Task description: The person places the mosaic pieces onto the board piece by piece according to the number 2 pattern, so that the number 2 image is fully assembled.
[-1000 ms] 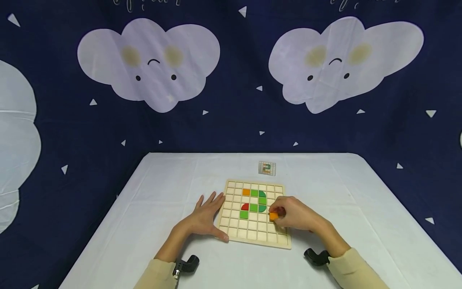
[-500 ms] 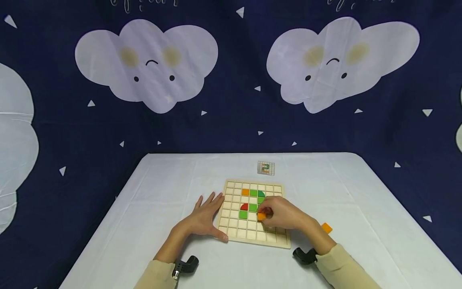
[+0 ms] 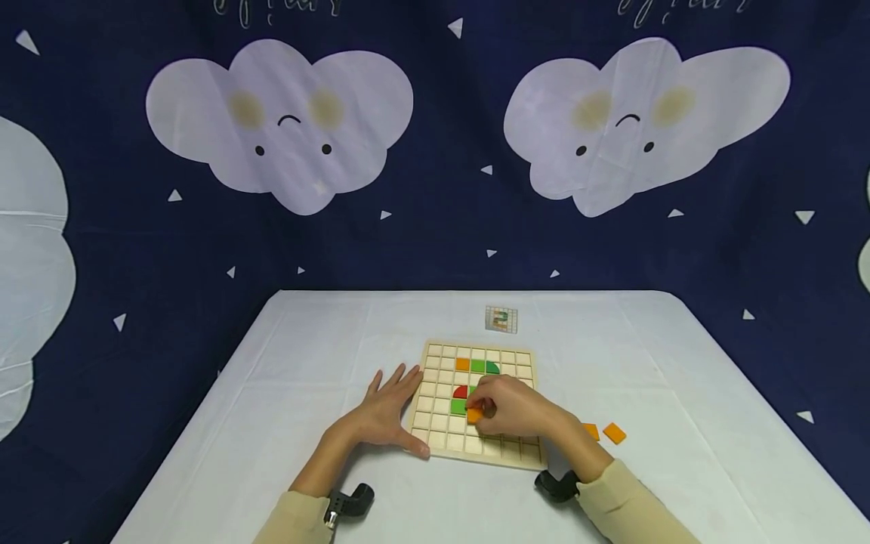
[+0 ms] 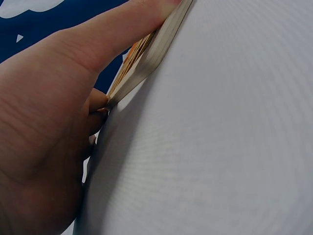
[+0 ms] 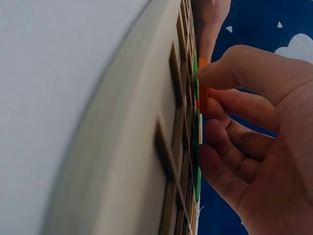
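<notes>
A wooden grid board [image 3: 442,441] lies on the table. My left hand [image 3: 386,414] rests along its left side with fingers spread, the thumb at the near left corner. Over the board's middle, my right hand [image 3: 511,406] pinches an orange square tile [image 3: 473,415] between thumb and fingers. In the right wrist view this orange tile [image 5: 203,93] is just above the grid. Set into the board are an orange square [image 3: 462,364], a green square [image 3: 478,366], a dark green quarter-round [image 3: 492,368], a red quarter-round [image 3: 460,392] and another green square [image 3: 458,406]. My right hand hides other tiles.
Behind the board lies a small pattern card [image 3: 501,319]. Two loose orange tiles [image 3: 615,433] lie right of the board, one partly behind my right forearm. Black camera mounts [image 3: 352,500] sit at both wrists. A dark blue cloud-print curtain [image 3: 448,242] hangs behind the table.
My right hand has moved left across the board with the orange tile, to just below the lower green square. Loose orange tiles have come into view behind the forearm. My left hand stays put.
</notes>
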The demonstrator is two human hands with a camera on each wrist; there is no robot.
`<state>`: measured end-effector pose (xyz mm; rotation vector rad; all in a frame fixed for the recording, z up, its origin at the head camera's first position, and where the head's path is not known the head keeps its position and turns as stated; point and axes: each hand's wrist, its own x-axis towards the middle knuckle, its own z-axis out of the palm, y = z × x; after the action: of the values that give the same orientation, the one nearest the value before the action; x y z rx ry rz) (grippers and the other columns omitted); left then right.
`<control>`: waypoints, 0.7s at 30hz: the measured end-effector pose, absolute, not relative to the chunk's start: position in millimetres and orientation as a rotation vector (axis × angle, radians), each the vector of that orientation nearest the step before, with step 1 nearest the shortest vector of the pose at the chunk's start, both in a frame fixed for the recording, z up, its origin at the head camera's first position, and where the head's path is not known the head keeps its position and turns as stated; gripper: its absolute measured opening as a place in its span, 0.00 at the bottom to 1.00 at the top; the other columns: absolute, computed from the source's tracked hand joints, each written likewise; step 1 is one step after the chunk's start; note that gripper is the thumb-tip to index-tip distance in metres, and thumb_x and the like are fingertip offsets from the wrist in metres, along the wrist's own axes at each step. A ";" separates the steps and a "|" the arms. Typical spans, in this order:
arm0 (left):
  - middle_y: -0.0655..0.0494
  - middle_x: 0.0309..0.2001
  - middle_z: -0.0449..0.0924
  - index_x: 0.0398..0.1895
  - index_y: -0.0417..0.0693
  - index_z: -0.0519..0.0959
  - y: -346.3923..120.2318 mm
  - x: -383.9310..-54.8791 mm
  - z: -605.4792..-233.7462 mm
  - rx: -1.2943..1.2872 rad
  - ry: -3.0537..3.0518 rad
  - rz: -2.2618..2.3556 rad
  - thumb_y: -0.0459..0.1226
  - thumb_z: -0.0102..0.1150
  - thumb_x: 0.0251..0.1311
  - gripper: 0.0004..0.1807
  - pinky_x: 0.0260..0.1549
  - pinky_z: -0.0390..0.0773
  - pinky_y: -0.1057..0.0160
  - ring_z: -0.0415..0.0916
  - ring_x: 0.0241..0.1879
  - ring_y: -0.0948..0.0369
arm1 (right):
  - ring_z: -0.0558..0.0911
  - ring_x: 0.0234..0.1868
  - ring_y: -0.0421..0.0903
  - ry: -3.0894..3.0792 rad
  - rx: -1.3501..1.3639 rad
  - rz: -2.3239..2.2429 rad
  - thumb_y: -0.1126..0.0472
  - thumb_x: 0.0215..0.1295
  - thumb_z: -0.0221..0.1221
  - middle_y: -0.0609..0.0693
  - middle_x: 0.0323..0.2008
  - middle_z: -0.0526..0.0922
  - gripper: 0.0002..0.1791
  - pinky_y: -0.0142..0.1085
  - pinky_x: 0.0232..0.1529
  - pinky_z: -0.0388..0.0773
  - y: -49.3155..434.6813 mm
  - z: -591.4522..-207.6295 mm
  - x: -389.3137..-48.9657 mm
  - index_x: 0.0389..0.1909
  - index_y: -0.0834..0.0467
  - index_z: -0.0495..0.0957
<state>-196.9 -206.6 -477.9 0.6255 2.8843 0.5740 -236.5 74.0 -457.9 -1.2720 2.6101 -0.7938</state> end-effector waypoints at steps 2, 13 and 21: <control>0.54 0.76 0.43 0.76 0.46 0.48 -206.6 -196.7 -477.9 0.628 2.884 0.580 0.76 0.65 0.22 0.77 0.67 0.29 0.44 0.34 0.74 0.52 | 0.74 0.30 0.36 2.616 -1.278 -0.784 0.59 0.46 0.68 0.37 0.30 0.77 0.15 0.29 0.30 0.75 71.8 -458.6 -236.2 0.39 0.50 0.85; 0.55 0.76 0.43 0.76 0.47 0.48 -207.6 -196.6 -478.1 0.620 2.880 0.585 0.77 0.65 0.22 0.77 0.67 0.28 0.44 0.33 0.74 0.54 | 0.73 0.28 0.35 2.617 -1.362 -0.742 0.58 0.50 0.67 0.38 0.30 0.77 0.13 0.29 0.31 0.73 58.4 -454.8 -231.3 0.39 0.52 0.85; 0.54 0.76 0.43 0.76 0.46 0.48 -206.8 -197.5 -476.0 0.629 2.875 0.584 0.76 0.65 0.23 0.76 0.67 0.28 0.44 0.33 0.74 0.53 | 0.74 0.30 0.35 2.602 -1.406 -0.686 0.57 0.53 0.67 0.37 0.32 0.78 0.12 0.27 0.31 0.73 48.7 -453.2 -229.6 0.39 0.51 0.86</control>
<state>-197.5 -206.8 -476.0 0.6295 2.8746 0.5844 -229.6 48.7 -453.2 -1.4056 2.6019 -0.6861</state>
